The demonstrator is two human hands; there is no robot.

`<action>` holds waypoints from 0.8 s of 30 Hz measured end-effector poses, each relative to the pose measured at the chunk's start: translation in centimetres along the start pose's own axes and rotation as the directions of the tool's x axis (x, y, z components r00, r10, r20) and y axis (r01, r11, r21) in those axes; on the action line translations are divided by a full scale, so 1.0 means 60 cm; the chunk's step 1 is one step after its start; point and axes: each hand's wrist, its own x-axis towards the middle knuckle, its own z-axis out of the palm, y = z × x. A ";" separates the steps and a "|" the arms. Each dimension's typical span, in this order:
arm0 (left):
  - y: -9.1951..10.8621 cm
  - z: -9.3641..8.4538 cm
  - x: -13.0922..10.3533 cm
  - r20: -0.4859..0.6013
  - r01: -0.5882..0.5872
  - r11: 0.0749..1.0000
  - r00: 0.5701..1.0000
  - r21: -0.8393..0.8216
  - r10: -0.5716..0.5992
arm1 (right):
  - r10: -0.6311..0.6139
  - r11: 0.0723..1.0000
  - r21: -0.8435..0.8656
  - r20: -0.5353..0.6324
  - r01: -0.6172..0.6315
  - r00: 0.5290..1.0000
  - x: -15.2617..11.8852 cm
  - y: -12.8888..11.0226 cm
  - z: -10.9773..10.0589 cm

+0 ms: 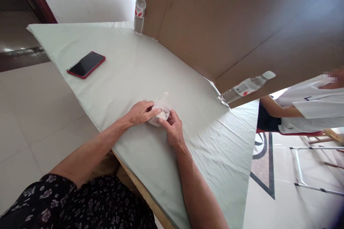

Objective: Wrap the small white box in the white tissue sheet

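Observation:
A small bundle of crumpled, see-through plastic, like a thin bag (155,121), lies low over the cloth near the table's front edge. Something whitish shows inside it, too blurred to name. From the left, my left hand (141,112) grips the bundle, its thumb pressed across the top. My right hand (174,127) pinches the opposite side between thumb and fingers. A loose end of the plastic sticks up beyond my fingers, away from me. My fingers hide part of the bundle's underside.
Pale green cloth covers the table (118,68). A black phone in a red case (86,65) lies at the left. Behind rises a brown cardboard panel (193,25), with a water bottle (139,11) upright at one end and a tilted bottle (245,87) nearer. Another person (309,105) sits at right.

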 end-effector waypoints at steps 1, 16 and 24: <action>0.001 -0.002 -0.001 0.039 -0.001 0.999 0.999 -0.051 0.003 | 0.025 0.999 0.029 -0.003 -0.025 1.000 0.001 -0.002 -0.001; -0.023 0.004 0.006 0.325 0.202 0.824 0.945 -0.529 -0.024 | -0.199 0.915 -0.388 -0.204 0.107 0.959 -0.009 0.015 -0.016; -0.040 0.007 0.006 0.335 0.226 0.830 0.941 -0.509 -0.050 | -0.147 0.927 -0.353 -0.022 0.130 0.989 0.008 0.015 -0.021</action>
